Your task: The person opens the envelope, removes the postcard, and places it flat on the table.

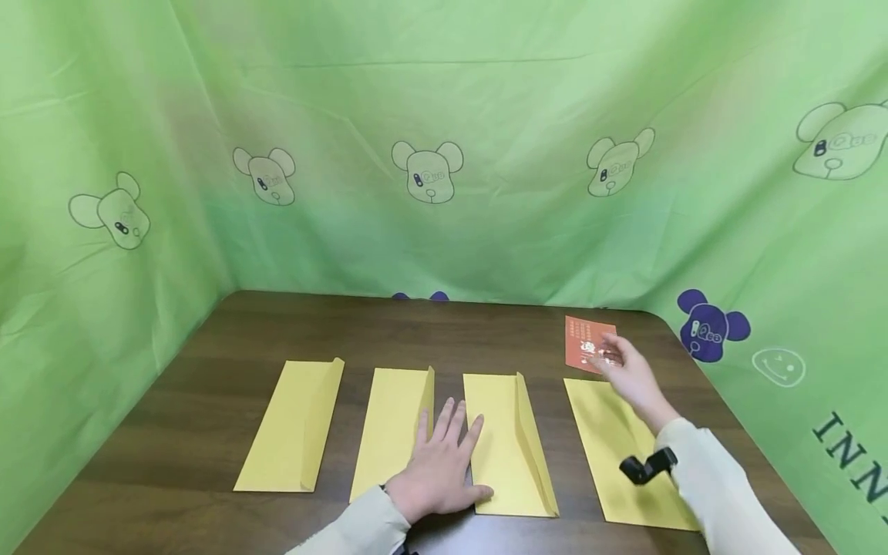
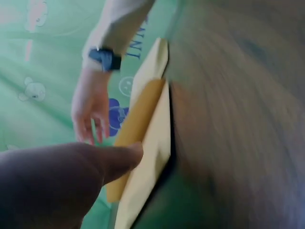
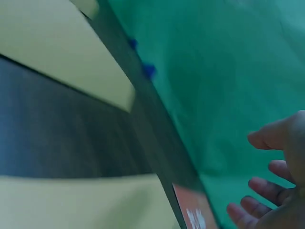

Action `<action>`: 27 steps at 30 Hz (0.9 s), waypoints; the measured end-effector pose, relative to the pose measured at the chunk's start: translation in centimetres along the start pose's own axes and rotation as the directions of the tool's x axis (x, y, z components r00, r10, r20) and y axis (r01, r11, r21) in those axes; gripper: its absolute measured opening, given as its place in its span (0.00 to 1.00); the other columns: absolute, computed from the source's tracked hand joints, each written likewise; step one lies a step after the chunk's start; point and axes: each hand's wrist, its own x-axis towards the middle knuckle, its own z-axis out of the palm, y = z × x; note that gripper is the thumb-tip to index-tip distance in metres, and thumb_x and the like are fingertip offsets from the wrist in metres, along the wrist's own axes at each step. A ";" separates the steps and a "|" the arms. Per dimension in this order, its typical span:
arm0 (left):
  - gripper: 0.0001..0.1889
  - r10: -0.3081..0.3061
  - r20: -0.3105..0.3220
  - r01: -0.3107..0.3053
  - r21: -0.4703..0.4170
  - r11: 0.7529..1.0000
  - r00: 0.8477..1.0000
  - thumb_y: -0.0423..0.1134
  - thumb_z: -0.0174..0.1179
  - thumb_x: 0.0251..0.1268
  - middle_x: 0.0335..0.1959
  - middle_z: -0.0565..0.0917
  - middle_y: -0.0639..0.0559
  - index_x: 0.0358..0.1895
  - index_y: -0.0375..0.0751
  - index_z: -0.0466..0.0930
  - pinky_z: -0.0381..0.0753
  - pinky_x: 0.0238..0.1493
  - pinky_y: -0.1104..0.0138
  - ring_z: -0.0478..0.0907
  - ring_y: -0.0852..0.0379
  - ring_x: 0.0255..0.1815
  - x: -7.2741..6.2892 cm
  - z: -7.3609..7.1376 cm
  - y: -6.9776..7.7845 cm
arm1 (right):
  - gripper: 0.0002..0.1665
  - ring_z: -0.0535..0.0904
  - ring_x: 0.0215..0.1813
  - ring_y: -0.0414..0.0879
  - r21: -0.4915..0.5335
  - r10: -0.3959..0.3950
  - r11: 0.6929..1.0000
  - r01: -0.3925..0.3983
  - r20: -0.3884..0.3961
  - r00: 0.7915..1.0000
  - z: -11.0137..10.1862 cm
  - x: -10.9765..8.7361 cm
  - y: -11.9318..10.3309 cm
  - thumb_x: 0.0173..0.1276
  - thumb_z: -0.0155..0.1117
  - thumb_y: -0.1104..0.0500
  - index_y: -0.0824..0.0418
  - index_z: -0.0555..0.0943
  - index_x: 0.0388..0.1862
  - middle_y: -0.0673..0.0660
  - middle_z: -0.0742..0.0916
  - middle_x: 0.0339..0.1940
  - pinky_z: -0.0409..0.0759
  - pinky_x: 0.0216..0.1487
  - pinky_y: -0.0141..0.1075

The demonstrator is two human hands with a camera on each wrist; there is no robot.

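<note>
My left hand [image 1: 444, 466] has its fingers spread and lies over the gap between two yellow envelopes, one left of the middle [image 1: 388, 424] and one right of it [image 1: 496, 455]. Its thumb [image 2: 114, 160] overlaps the nearer end of the latter in the left wrist view. At the back right, a red card [image 1: 577, 339] with white print lies on the table. My right hand [image 1: 633, 381] hovers over the card's near right corner with loosely bent fingers, nothing between them. Below this hand and forearm is the rightmost yellow envelope [image 1: 597, 439], partly hidden by them.
Another yellow envelope [image 1: 277, 432] lies at the far left, its flap along the right side. All the envelopes lie in a row on the dark wooden table [image 1: 153, 432]. Green cloth [image 1: 513, 231] with mouse-head drawings hangs round the back and sides.
</note>
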 end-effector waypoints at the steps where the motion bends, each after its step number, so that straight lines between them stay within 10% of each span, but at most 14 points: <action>1: 0.51 0.003 0.011 -0.003 0.019 1.000 1.000 0.74 0.56 0.58 0.79 0.56 0.42 0.79 0.49 0.55 0.50 0.72 0.41 0.46 0.44 0.80 -0.1 0.1 -0.2 | 0.38 0.66 0.66 0.72 -0.015 -0.037 0.999 0.037 0.018 0.999 0.6 -0.8 -0.4 0.73 0.60 0.62 0.79 0.57 0.73 0.79 0.70 0.65 0.71 0.63 0.56; 7: 0.52 0.028 0.041 -0.031 0.064 0.997 0.999 0.77 0.57 0.52 0.78 0.60 0.48 0.78 0.52 0.58 0.49 0.73 0.40 0.46 0.45 0.80 0.0 0.2 -0.8 | 0.32 0.67 0.65 0.68 -0.163 -0.313 0.929 0.333 0.137 0.940 4.4 -5.2 -2.6 0.69 0.66 0.60 0.72 0.69 0.68 0.71 0.75 0.64 0.69 0.58 0.64; 20: 0.47 0.032 0.074 -0.039 0.086 0.996 0.997 0.80 0.54 0.51 0.73 0.69 0.56 0.72 0.56 0.71 0.47 0.73 0.41 0.48 0.47 0.80 0.5 0.2 -0.9 | 0.17 0.74 0.61 0.60 -0.437 -0.627 0.538 0.721 0.364 0.689 7.5 -8.2 -3.9 0.56 0.76 0.57 0.53 0.84 0.46 0.55 0.83 0.52 0.67 0.56 0.62; 23: 0.48 0.027 0.068 -0.034 0.095 0.995 0.997 0.80 0.54 0.50 0.72 0.69 0.56 0.71 0.56 0.71 0.47 0.73 0.41 0.48 0.46 0.80 0.7 0.3 -0.8 | 0.18 0.75 0.59 0.57 -0.479 -0.645 0.491 0.728 0.362 0.673 6.5 -8.1 -3.7 0.49 0.78 0.60 0.54 0.84 0.41 0.54 0.83 0.47 0.66 0.56 0.62; 27: 0.48 0.025 0.064 -0.031 0.088 0.996 0.998 0.80 0.56 0.48 0.72 0.70 0.55 0.71 0.56 0.72 0.47 0.73 0.41 0.48 0.46 0.80 0.7 0.5 -0.7 | 0.19 0.76 0.56 0.55 -0.542 -0.613 0.475 0.693 0.361 0.702 5.1 -8.4 -3.1 0.47 0.77 0.61 0.56 0.85 0.41 0.52 0.82 0.41 0.66 0.57 0.63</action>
